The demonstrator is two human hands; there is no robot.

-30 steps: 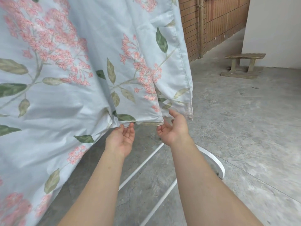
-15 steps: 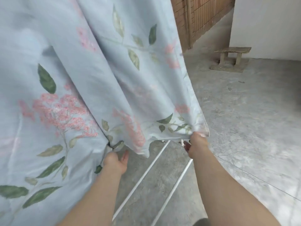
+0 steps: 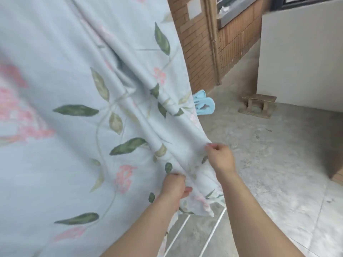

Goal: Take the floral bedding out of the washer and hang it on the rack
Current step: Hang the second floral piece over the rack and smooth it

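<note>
The pale blue floral bedding, printed with pink blossoms and green leaves, hangs down and fills the left and centre of the head view. My left hand grips a fold of it near the lower edge, fingers curled into the cloth. My right hand pinches the bedding's right edge a little higher and to the right. Between the two hands the fabric is gathered into long diagonal folds. White bars of the drying rack show below the hem; the rest of the rack is hidden behind the cloth.
A brick wall with a pipe stands behind the bedding. Light blue slippers lie at its foot. A small wooden stool sits by a white wall. Bare concrete floor stretches to the right.
Both hands have risen and taken hold of the bedding higher up, bunching its right edge into folds. The view has tilted upward, bringing the slippers and more wall into sight.
</note>
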